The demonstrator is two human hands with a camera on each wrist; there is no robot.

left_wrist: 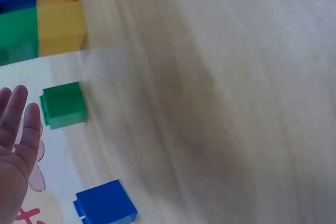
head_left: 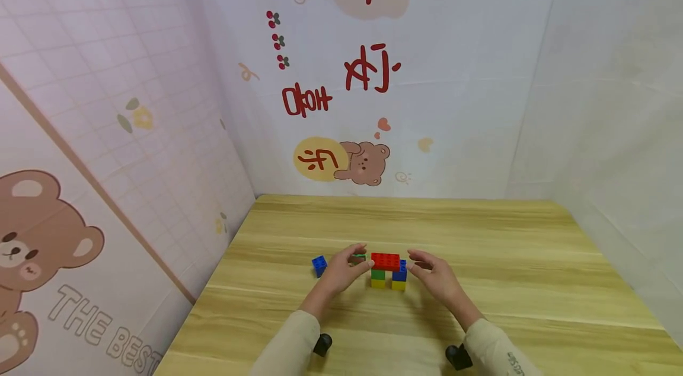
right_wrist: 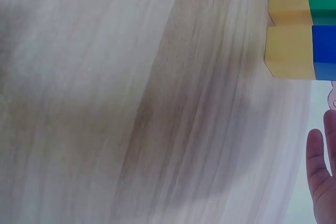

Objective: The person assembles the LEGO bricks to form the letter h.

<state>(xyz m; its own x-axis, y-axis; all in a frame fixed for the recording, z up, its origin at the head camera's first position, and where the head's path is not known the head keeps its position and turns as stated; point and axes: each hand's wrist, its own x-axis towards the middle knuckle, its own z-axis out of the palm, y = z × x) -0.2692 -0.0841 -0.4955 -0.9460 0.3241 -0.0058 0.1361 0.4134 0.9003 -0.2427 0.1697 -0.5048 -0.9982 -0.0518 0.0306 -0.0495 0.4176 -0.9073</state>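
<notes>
A small bridge of toy building bricks stands on the table between my two hands. Its red brick (head_left: pixel 385 261) lies across two columns, a green brick (head_left: pixel 378 274) on yellow at the left and a blue brick (head_left: pixel 399 276) on yellow (right_wrist: pixel 289 53) at the right. Beside the left column is my left hand (head_left: pixel 344 269), its fingers relaxed and holding nothing; the thumb tip appears close to the red brick, and contact is unclear. My right hand (head_left: pixel 439 281) hovers at the right side with fingers extended, also holding nothing.
A loose green brick (left_wrist: pixel 64 105) lies behind my left hand, mostly covered by it in the head view. Left of that hand sits a loose blue brick (head_left: pixel 319 265). The wooden table (head_left: pixel 512 257) meets printed cloth walls (head_left: pixel 453 97) at the back and sides.
</notes>
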